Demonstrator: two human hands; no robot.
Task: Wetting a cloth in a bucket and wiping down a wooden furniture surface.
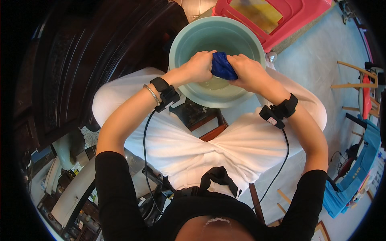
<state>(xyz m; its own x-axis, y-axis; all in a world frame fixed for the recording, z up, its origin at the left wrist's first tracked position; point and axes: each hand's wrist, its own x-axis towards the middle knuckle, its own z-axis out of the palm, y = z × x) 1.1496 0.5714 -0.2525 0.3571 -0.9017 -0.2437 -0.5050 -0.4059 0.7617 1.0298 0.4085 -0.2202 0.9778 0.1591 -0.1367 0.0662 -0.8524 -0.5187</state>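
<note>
Both my hands grip a wet-looking dark blue cloth (223, 66) over a pale green plastic bucket (215, 102). My left hand (201, 67) closes on the cloth's left end, and my right hand (247, 72) on its right end; most of the fingers are hidden. Cloudy water (214, 83) lies in the bucket below the cloth. The bucket stands between my knees. Each wrist wears a black strapped device with a cable, and a silver bangle (151, 94) sits behind the left one.
A pink plastic stool (262, 37) stands beyond the bucket at the right. Dark carved wooden furniture (90, 60) rises at the left. Wooden chair legs (354, 85) and a blue cloth-like item (355, 174) are at the far right. A dark wooden frame (212, 132) shows below my knees.
</note>
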